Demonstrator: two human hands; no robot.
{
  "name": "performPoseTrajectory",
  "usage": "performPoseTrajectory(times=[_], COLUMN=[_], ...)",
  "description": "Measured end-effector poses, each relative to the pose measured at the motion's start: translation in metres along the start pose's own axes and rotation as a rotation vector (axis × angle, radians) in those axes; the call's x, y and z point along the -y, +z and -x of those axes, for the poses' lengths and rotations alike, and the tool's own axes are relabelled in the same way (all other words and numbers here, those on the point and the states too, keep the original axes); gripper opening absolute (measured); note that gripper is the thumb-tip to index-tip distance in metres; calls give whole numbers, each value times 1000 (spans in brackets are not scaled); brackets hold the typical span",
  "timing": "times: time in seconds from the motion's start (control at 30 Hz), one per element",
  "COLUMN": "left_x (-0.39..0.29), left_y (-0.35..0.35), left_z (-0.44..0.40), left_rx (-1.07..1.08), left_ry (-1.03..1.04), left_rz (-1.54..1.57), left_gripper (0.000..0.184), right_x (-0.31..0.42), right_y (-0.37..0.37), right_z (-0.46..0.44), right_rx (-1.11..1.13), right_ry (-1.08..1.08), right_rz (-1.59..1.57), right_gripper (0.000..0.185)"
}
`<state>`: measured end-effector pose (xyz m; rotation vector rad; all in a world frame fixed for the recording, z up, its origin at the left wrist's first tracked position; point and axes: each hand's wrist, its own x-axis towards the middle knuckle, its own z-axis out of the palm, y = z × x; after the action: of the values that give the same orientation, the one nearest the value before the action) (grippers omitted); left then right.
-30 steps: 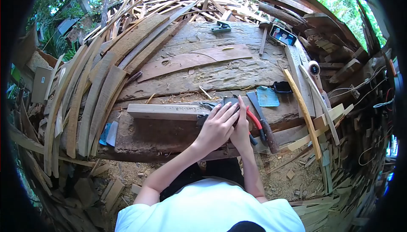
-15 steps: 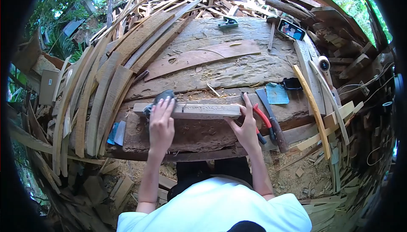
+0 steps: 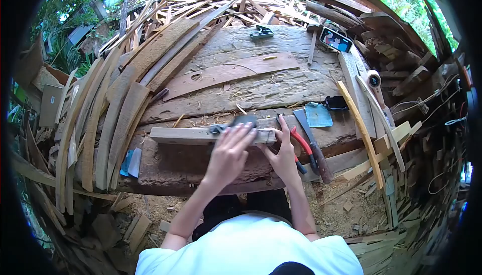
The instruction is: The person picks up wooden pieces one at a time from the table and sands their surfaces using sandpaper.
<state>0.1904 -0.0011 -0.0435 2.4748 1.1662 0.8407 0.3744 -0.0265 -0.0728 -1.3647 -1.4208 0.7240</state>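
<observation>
A straight wooden bar (image 3: 183,135) lies crosswise along the near part of the worn workbench (image 3: 241,94). On top of its right half, my left hand (image 3: 232,149) is pressed over a dark pad (image 3: 244,120), with the fingers blurred by motion. My right hand (image 3: 282,157) holds the right end of the bar between thumb and fingers, the index finger pointing away from me. Just right of this hand lie red-handled pliers (image 3: 302,142) and a blade with a brown wooden handle (image 3: 321,162).
A curved thin board (image 3: 231,75) lies farther back, with a black clamp (image 3: 261,32), a hammer (image 3: 312,46) and a phone (image 3: 336,40) beyond. Long boards (image 3: 118,119) are stacked at left. A yellowish stick (image 3: 360,127) and a blue sheet (image 3: 318,115) are at right.
My left hand and the dark pad went to the bar's left end, then came back toward its right end. My right hand, earlier beside the left, now spreads at the bar's right end.
</observation>
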Motion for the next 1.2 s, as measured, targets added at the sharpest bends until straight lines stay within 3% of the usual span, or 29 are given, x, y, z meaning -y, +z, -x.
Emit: performPoseTrajectory(times=[0.23, 0.37, 0.6, 0.63, 0.77, 0.83, 0.97, 1.1, 1.2], left_x=[92, 88, -10, -17, -31, -21, 18, 82, 107], left_y=[-60, -52, 14, 25, 31, 20, -15, -54, -74], left_z=[54, 52, -5, -11, -18, -11, 13, 45, 63], left_rx=[-230, -255, -62, -41, -40, 0, -85, -276, -345], left_ry=[-368, -479, -36, 49, 90, 77, -137, -335, -473], left_rz=[-292, -357, 25, -4, 96, 164, 119, -121, -208], left_gripper=[50, 49, 58, 51, 50, 50, 48, 48, 49], right_x=[2, 3, 1, 3, 2, -1, 2, 8, 5], right_y=[2, 3, 2, 0, -2, -2, 2, 3, 3], right_z=[-1, -1, -1, -1, -1, 0, 0, -1, -1], right_rx=[1, -17, 4, 20, 9, 42, 37, 47, 1], right_ry=[-32, -5, 5, -2, -68, 61, 27, 57, -75], right_rz=[46, 45, 74, 104, 121, 42, 54, 45, 233], right_gripper=[92, 89, 89, 89, 89, 89, 87, 86, 68])
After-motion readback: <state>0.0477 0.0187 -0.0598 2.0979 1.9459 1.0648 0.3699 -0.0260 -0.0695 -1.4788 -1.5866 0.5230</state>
